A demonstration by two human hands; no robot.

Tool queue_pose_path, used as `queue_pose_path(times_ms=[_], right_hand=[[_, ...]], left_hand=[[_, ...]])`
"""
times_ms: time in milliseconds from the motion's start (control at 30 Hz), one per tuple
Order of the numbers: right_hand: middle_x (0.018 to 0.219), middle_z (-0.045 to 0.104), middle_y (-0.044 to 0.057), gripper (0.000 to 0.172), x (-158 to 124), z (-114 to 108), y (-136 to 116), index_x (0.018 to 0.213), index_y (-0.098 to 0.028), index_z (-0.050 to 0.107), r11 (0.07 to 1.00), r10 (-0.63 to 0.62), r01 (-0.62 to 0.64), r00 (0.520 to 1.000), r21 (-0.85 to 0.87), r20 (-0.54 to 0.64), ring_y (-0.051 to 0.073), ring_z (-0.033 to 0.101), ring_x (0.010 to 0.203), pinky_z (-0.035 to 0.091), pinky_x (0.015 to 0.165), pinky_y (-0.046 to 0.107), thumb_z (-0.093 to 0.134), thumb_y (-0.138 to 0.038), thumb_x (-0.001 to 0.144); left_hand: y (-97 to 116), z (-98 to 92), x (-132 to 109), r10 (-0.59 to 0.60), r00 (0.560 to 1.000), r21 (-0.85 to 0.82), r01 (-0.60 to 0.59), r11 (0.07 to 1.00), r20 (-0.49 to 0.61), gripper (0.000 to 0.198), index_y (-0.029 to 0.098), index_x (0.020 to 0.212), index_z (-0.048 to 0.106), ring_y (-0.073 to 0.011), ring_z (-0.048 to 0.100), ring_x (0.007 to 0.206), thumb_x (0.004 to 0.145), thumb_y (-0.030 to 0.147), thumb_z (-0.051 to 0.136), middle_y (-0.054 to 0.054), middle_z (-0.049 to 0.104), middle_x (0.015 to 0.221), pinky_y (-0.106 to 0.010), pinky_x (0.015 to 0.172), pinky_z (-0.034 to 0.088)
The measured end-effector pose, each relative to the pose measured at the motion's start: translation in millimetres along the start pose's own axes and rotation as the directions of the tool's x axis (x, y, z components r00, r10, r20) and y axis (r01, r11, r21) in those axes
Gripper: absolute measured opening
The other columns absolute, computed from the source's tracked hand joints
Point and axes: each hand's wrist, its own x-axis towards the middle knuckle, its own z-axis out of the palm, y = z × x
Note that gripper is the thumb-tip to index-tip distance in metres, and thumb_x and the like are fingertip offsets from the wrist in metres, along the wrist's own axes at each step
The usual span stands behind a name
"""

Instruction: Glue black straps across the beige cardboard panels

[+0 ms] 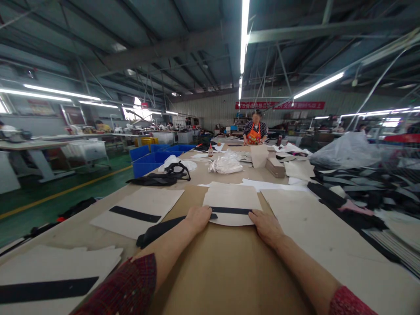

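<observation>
A cream fabric panel (231,198) lies on the brown table (229,262) just ahead of me, with a black strip (231,210) across its near edge. My left hand (198,218) rests palm down on the strip's left end, fingers curled over it. My right hand (266,223) presses flat on the strip's right end, fingers stretched forward. More black strips (157,231) lie under my left forearm.
Another cream panel with a black strip (138,211) lies to the left, and one more (52,275) at the near left. Piles of black and white cut pieces (361,197) fill the right side. A person in an orange apron (254,129) stands at the table's far end. Blue bins (151,158) sit on the left.
</observation>
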Motion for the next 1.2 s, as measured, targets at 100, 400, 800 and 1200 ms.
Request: queue_pose_path(times_ms=[100,400,800,1200], right_hand=[[0.141,0.055,0.015,0.049,0,1,-1,0.136,-0.014,0.055,1.000,-0.001,0.000,1.000,0.027,0.014,0.025,0.051,0.130,0.042,0.105,0.039,0.033,-0.007,0.093],[0.162,0.026,0.011,0.074,-50,-52,0,0.151,-0.023,0.033,0.997,0.042,-0.049,0.994,0.065,0.097,0.030,0.026,0.146,0.031,0.114,0.050,0.057,-0.014,0.081],[0.116,0.063,0.022,0.041,-298,-42,152,0.124,-0.005,0.054,0.726,0.688,-0.686,0.722,-0.055,0.074,0.032,0.060,0.112,0.044,0.097,0.045,0.032,-0.029,0.099],[0.147,0.048,0.020,0.050,-373,-35,96,0.136,-0.008,0.054,0.850,0.524,-0.526,0.848,0.007,0.085,0.031,0.043,0.138,0.037,0.113,0.049,0.034,-0.033,0.097]], left_hand=[[1,0.6,-2,-0.021,1.000,-0.007,0.022,1.000,0.018,0.038,0.022,0.119,0.059,-0.0259,0.067,0.110,0.092,0.007,0.038,-0.011,0.065,0.126,-0.040,0.090,0.054],[30,-50.7,-28,-0.020,0.992,0.047,0.015,0.999,0.121,0.044,0.009,0.123,0.060,-0.0365,0.065,0.111,0.082,0.002,0.046,-0.026,0.061,0.128,-0.049,0.089,0.053],[244,-53.5,-71,0.312,0.947,-0.345,-0.271,0.899,0.069,0.038,0.018,0.118,0.061,-0.0265,0.066,0.108,0.085,0.009,0.045,-0.014,0.068,0.117,-0.037,0.091,0.052],[244,-59.9,-163,0.392,0.905,-0.324,-0.326,0.888,0.165,0.062,0.019,0.130,0.055,-0.0336,0.063,0.115,0.071,0.001,0.055,-0.014,0.053,0.142,-0.047,0.096,0.053]])
